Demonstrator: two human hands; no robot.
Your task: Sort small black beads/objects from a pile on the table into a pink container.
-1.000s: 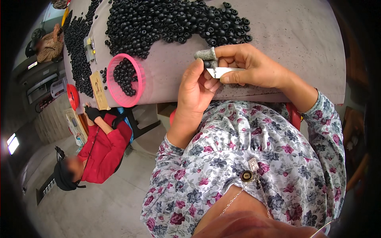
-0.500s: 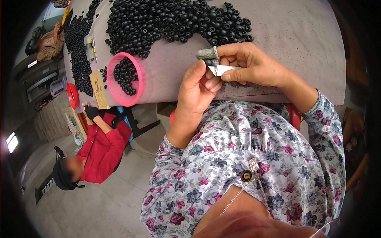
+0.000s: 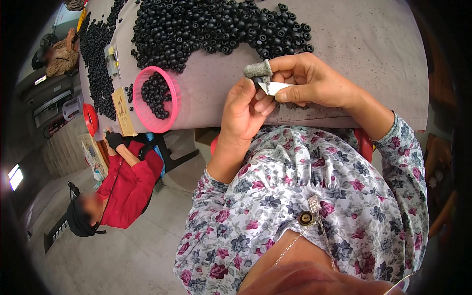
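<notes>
Close above the table's near edge, my left hand [image 3: 241, 112] is closed, pinching a small round black part [image 3: 257, 79] between thumb and fingers. My right hand [image 3: 322, 86] grips a short, pointed, blade-like tool [image 3: 276, 88] with a white wrapping. Its tip meets the black part, or lies just beside it; fingers hide the exact contact. A grey fabric finger cover [image 3: 257, 69] sits over my right index finger, which curls across the far side of the part.
A large heap of round black parts [image 3: 211, 29] covers the far table [image 3: 364, 34]. Left of my hands stands a pink basket [image 3: 170, 118] holding more. Beyond it are a cardboard piece [image 3: 123, 110], a red container [image 3: 90, 119] and a person in red [image 3: 130, 182]. Another person [image 3: 64, 54] sits farther off.
The blade-like tool and my right index finger have shifted slightly around the black part. Both hands otherwise keep their place and grip.
</notes>
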